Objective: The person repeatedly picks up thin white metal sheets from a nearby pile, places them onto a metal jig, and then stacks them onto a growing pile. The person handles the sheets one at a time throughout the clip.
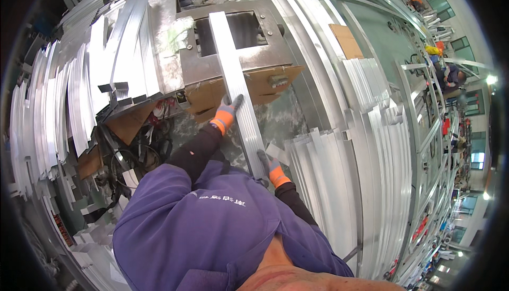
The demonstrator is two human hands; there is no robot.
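A long silvery ribbed metal profile (235, 73) runs from near my body out over the dark rectangular opening of a worn metal machine table (193, 71). My left hand (227, 115), in a grey and orange work glove, grips it from the left, just off the table's near edge. Closer to my body, my right hand (272, 169), gloved alike, is closed on the profile's right side. Some of its fingers are hidden behind the metal. Brown cardboard (254, 83) hangs along the table's front edge, below the profile.
Long metal profiles (124, 52) lie stacked on the left. More profiles (328, 174) are racked close by on my right, with a cardboard piece (345, 41) farther up. Cables and a wheel (127, 161) sit low at left. Another person (450, 76) is far off at right.
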